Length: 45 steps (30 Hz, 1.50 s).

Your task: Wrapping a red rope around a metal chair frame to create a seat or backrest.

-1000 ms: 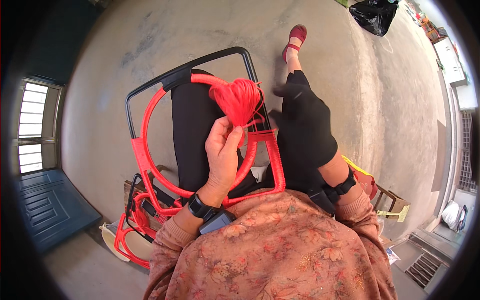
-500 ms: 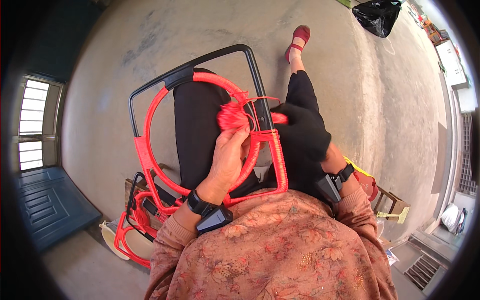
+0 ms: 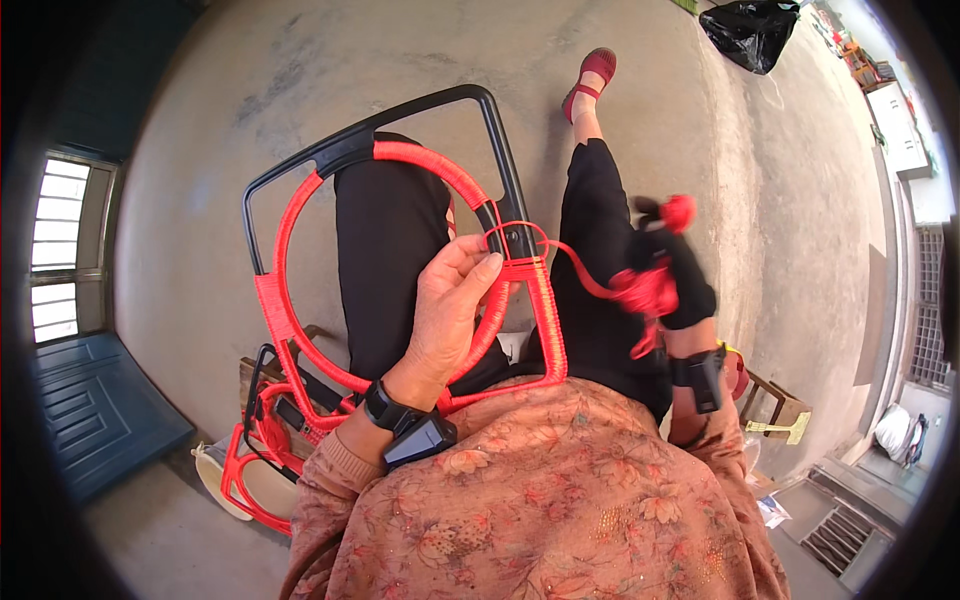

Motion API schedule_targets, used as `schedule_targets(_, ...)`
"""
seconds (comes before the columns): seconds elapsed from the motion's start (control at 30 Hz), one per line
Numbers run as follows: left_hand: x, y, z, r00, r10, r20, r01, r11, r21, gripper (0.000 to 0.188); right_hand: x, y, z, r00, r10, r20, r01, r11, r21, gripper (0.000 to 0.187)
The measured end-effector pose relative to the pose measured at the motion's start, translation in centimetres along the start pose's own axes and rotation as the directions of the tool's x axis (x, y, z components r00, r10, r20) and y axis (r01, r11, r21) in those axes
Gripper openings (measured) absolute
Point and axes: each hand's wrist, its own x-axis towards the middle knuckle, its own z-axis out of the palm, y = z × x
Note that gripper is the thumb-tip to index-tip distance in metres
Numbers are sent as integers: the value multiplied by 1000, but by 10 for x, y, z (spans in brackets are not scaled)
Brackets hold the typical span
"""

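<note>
A black frame [image 3: 328, 152] rests across my lap, with a round ring and side bars wound in red cord [image 3: 548, 330]. My left hand [image 3: 452, 305] is closed, thumb and fingertips pinching the frame where the ring meets the black bar. A loose loop of the cord circles the bar there. Off to the right, my right hand [image 3: 680, 275], in a black glove and blurred, grips a bundle of red cord [image 3: 645, 290]. From the bundle a strand runs back to the frame. Some red also shows at the gloved fingertips.
More red-wrapped frames [image 3: 262, 470] lie at lower left beside a pale round container [image 3: 212, 480]. A wooden stool or rack [image 3: 780, 412] stands behind my right arm. On the floor at far right sits a black plastic bag [image 3: 750, 35]. A blue panelled door [image 3: 110, 410] is at left.
My right hand has swung out to the right with the red cord bundle, drawing out the strand. The left hand has let go of the bundle and stays at the frame, which has shifted slightly left.
</note>
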Motion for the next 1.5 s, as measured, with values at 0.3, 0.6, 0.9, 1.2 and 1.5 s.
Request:
schedule_targets(0.3,0,-3,-3,999,-23,-44,28,994,103,10,3,9,75,971,216,101,-186,952,-243,14)
schedule_targets(0.6,-2,0,-7,996,-85,-22,85,996,-36,9,-25,-6,24,970,-73,-231,48,993,-110,34)
schedule_targets(0.9,1,-2,5,982,-179,61,170,977,125,11,-22,-83,-188,915,-261,-308,311,942,125,34)
schedule_targets(1.2,0,1,-2,994,33,-107,-21,993,115,7,-109,-165,-265,875,-430,-221,379,894,-239,38)
schedule_targets(1.5,-30,69,39,875,396,279,-483,665,569,18,-20,44,73,947,300,116,-142,713,-687,25)
